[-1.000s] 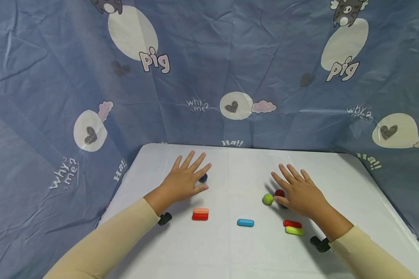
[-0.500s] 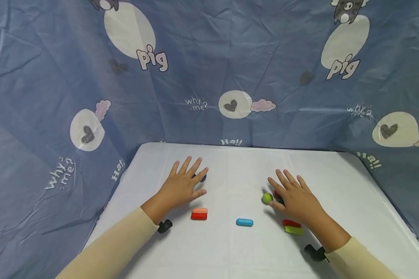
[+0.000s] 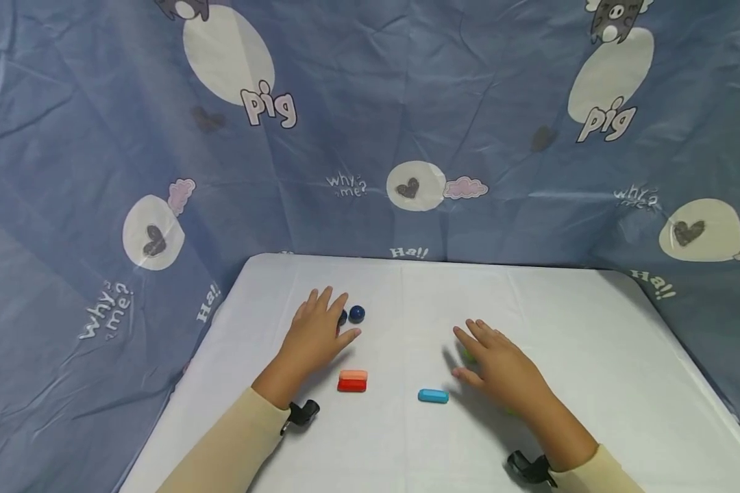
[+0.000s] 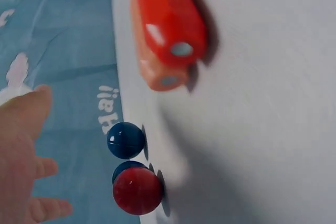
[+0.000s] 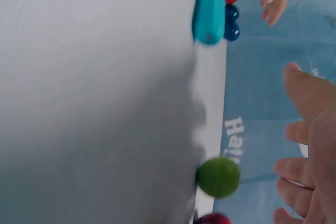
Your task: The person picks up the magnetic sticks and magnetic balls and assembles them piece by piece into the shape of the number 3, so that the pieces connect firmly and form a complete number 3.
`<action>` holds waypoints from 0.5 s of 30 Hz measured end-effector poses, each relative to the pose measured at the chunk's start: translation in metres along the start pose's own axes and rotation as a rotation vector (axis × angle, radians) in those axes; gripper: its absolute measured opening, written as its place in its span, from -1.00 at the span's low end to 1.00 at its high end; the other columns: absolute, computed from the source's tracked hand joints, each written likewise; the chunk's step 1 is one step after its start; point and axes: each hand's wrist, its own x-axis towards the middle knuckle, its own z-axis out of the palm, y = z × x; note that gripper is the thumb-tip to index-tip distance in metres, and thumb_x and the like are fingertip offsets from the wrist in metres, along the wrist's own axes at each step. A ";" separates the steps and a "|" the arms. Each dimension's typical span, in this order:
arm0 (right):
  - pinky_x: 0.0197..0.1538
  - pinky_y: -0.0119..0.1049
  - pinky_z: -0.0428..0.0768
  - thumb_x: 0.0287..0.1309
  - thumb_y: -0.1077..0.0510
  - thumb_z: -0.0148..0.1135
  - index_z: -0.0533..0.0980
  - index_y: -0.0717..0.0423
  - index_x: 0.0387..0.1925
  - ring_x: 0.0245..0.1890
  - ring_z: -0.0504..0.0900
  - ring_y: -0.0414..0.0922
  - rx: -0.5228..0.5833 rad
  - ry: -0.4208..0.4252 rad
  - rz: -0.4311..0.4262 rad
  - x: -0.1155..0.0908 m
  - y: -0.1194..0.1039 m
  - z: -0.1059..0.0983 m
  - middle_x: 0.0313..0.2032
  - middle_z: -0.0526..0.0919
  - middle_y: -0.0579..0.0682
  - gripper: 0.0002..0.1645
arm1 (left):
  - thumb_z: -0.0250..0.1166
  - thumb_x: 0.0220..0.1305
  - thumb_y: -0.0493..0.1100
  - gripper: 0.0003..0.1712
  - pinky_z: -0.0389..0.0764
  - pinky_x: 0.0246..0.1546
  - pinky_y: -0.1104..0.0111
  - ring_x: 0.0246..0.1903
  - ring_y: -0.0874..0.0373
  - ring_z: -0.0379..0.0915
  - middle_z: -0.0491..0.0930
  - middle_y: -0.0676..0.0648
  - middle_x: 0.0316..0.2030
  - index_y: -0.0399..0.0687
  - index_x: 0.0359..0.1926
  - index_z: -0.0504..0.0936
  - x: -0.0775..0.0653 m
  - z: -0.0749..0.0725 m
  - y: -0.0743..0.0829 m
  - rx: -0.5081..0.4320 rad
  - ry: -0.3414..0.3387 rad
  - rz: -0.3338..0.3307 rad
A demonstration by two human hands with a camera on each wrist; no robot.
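Note:
My left hand (image 3: pixel 313 339) hovers over the table's left half with fingers loosely spread. Beside its fingers lie two dark blue balls (image 3: pixel 357 314); the left wrist view also shows a red ball (image 4: pixel 137 190) in front of one. Nearer me, a salmon stick (image 3: pixel 353 374) and a red stick (image 3: pixel 352 386), short and faceted, lie side by side. Above the right half hovers my right hand (image 3: pixel 507 373), fingers extended, holding nothing. It mostly covers a green ball (image 5: pixel 218 177), with a dark red ball (image 5: pixel 214 219) close by. A short blue stick (image 3: pixel 434 396) lies left of it.
A white cloth covers the table (image 3: pixel 401 445). Behind and beside it hangs a blue printed curtain (image 3: pixel 358 137). Black wrist cameras (image 3: pixel 304 413) stick out under both wrists, low over the table. A bit of yellow-green (image 3: pixel 510 411) shows under the right hand.
Both hands have drawn back toward me, the right also leftward. The two blue balls by the left hand show more; the right hand now hides the sticks and most of the balls beneath it.

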 end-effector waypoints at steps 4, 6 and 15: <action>0.34 0.16 0.52 0.22 -0.29 0.45 0.41 -0.01 0.50 0.45 0.46 0.17 0.057 0.012 0.012 -0.002 -0.014 0.002 0.46 0.46 0.15 -0.07 | 0.29 0.36 0.39 0.01 0.15 0.50 -0.24 0.57 -0.37 0.00 0.14 -0.31 0.58 -0.02 0.61 0.23 -0.001 0.004 -0.003 -0.082 0.030 -0.054; 0.30 0.13 0.55 0.21 -0.28 0.46 0.45 -0.02 0.47 0.41 0.51 0.14 0.080 -0.003 0.016 -0.002 -0.021 0.005 0.42 0.51 0.12 -0.10 | 0.33 0.33 0.37 0.02 0.20 0.48 -0.25 0.56 -0.37 0.04 0.15 -0.32 0.57 -0.02 0.61 0.23 -0.001 0.005 -0.004 -0.118 0.037 -0.081; 0.33 0.06 0.54 0.22 -0.30 0.45 0.54 -0.17 0.35 0.34 0.57 0.00 0.220 -0.100 0.090 -0.007 -0.037 0.016 0.27 0.63 -0.08 -0.27 | 0.44 0.31 0.21 0.01 0.33 0.41 -0.22 0.51 -0.33 0.17 0.19 -0.32 0.53 -0.04 0.60 0.21 0.002 0.008 -0.017 -0.458 0.047 -0.231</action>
